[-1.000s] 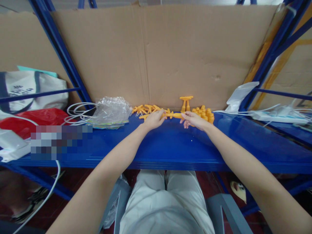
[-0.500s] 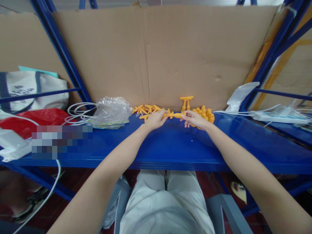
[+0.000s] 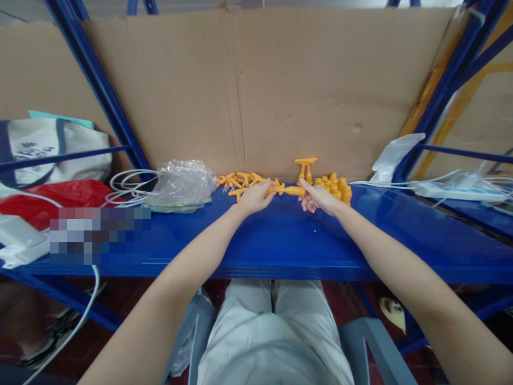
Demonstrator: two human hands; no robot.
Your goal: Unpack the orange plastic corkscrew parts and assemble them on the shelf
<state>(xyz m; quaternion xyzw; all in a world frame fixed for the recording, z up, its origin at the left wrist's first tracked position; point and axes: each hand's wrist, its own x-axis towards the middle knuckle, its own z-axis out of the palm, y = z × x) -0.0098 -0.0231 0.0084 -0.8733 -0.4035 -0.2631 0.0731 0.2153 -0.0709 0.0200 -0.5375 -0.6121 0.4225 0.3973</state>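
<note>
My left hand (image 3: 253, 197) and my right hand (image 3: 319, 197) both grip one orange plastic part (image 3: 287, 190), held level just above the blue shelf (image 3: 280, 240). The left fingers pinch its left end, the right fingers its right end. Loose orange pieces (image 3: 240, 180) lie behind my left hand. A pile of orange pieces (image 3: 337, 186) sits behind my right hand. One orange T-shaped piece (image 3: 305, 167) stands upright against the cardboard.
A cardboard sheet (image 3: 260, 91) backs the shelf. Clear plastic bags (image 3: 182, 184) and white cables (image 3: 128, 184) lie at the left, with a red bag (image 3: 60, 195) and a white tote (image 3: 48, 147). A white power strip (image 3: 452, 191) and a white pouch (image 3: 395, 155) are at the right.
My right hand has turned slightly on the orange part, its fingers now pointing more upward. The left hand and the part stay in place.
</note>
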